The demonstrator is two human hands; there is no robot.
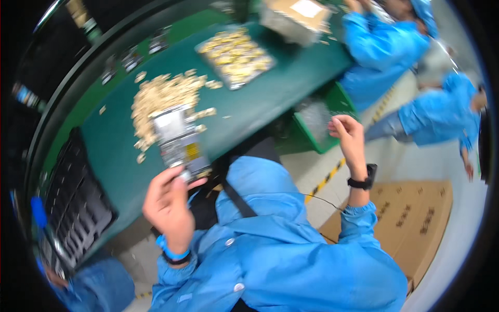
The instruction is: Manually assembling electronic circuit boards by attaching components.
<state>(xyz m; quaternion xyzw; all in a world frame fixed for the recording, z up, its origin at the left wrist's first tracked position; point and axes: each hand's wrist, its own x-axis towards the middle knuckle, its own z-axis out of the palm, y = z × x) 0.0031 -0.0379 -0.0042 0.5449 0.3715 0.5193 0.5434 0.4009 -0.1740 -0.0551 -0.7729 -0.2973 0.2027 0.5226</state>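
Note:
My left hand (170, 205) grips the lower end of an opened phone body (181, 140) between thumb and fingers. Silver parts, dark circuitry and a yellow patch show on its face. The phone body is over the near side of the green table, in front of a heap of small beige pieces (166, 99). On the right, my right hand (349, 136) is raised beside a green bin (312, 132) with clear plastic scraps in it. Its fingers are curled together at the tips, and I cannot make out whether anything is between them.
A clear tray of yellow pieces (236, 57) lies farther along the green table (260, 99). Behind it stands a cardboard box (293, 21). A black slotted tray (78, 192) is on the left. Co-workers in blue sit at right; a large carton (410, 223) lies behind my right arm.

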